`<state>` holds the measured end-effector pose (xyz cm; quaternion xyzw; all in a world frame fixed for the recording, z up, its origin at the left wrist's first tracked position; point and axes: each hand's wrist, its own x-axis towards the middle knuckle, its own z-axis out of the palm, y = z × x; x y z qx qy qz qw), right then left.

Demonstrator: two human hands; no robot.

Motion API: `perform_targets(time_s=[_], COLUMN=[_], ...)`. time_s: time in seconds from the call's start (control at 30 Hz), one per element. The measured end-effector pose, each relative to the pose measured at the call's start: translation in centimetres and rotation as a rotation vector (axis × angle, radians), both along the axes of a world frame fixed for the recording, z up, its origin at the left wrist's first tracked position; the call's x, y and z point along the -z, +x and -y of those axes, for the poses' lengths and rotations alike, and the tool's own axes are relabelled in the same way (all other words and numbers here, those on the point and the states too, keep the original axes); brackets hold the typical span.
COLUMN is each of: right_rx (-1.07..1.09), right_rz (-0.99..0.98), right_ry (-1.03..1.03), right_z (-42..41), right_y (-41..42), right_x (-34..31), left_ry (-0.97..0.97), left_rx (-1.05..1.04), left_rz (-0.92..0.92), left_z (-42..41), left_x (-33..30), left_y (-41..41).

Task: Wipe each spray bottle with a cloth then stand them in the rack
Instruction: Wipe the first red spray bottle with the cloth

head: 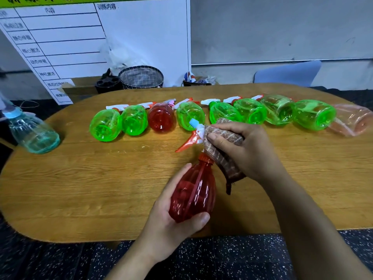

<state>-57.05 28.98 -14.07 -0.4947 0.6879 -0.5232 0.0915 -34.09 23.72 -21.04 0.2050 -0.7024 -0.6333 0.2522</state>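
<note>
Mid-left: teal spray bottle (33, 131) standing. Centre frame: left hand (171, 223) grips red spray bottle (192, 196); right hand (245, 151) presses brown cloth (222, 150) around nozzle. Risk: trigger squeezed, bottle slips. Upper centre: row of lying bottles (212, 116) could roll. Rack unseen.

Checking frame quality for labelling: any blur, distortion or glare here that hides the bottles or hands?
Head view: wide-angle bending curves the table edge; the teal bottle at far left is motion-smeared; the pale pink bottle at far right is soft; the held red bottle, cloth and both hands are sharp.
</note>
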Motion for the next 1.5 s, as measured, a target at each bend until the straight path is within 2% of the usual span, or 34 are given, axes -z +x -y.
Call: perform_targets(time_s=[0.17,0.2,0.33,0.4,0.5,0.67,0.8,0.87,0.97,1.03,1.17,1.4,1.5], right_rx=[-0.103,-0.1,0.058,0.07,0.033,-0.018,-0.008,0.029,0.102,0.096,0.018,-0.037,-0.023], right_rz=[0.041,0.071,0.131,0.08,0.039,0.097,0.028,0.096,0.415,0.594,0.59,0.671,0.76], right_ry=[0.251,0.222,-0.148,-0.19,-0.121,0.0,0.157,0.115,-0.062,-0.042,0.039,-0.04,-0.046], right_z=[-2.3,-2.5,-1.3,-0.1,0.8,0.0,-1.1,-1.4,-1.6,-1.3,-0.2,0.2,0.2], right_y=[-2.5,-2.6,-0.8,0.5,1.1,0.1,-1.0,-1.0,0.2,1.8,5.0,6.0,5.8], right_x=[-0.8,-1.0,-1.5,-1.4,-0.8,-0.4,0.3,0.4,0.9,1.5,2.8,2.8,2.8], left_ry=[0.002,0.007,0.004,-0.003,0.007,0.04,0.088,0.112,0.169,0.217,0.268,0.264,0.344], left_rx=[-0.033,-0.024,0.005,0.02,0.024,0.008,-0.042,-0.064,-0.11,-0.121,-0.12,-0.148,-0.152], left_rz=[-0.008,-0.009,0.001,0.002,-0.003,-0.013,-0.04,-0.06,-0.094,-0.106,-0.132,-0.13,-0.126], left_z=[0.0,0.0,-0.1,-0.1,0.1,0.1,0.3,0.5,0.9,1.0,1.3,1.2,1.4], left_x=[0.2,0.1,0.1,0.1,0.2,0.1,0.2,0.1,-0.2,-0.4,0.0,-0.6,-0.4], left_y=[-0.1,-0.1,-0.1,-0.1,0.1,-0.1,-0.2,-0.2,-0.1,-0.1,-0.2,-0.3,-0.4])
